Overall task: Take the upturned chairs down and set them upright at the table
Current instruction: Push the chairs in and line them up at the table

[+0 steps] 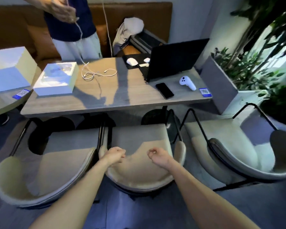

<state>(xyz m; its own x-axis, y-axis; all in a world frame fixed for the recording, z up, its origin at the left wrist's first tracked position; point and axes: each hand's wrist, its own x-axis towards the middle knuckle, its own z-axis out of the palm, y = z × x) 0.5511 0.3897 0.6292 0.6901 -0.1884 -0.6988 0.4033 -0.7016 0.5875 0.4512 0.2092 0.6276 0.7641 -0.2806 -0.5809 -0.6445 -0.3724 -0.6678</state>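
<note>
Three chairs [135, 146] are seen upright along the table's [106, 90] near edge, with the left hand [115, 154] and right hand [157, 155] curled into empty fists above the middle one.

I find no text that I can read anywhere in view. A blue-edged sticker [205, 92] at the right near corner of the table [122, 103] carries a square printed code, too blurred to make out. A second sticker [21, 93] of the same kind lies on the neighbouring table [0, 106] at left, equally illegible. The lid of the white box [56, 80] shows a faint print, no lettering legible.
</note>
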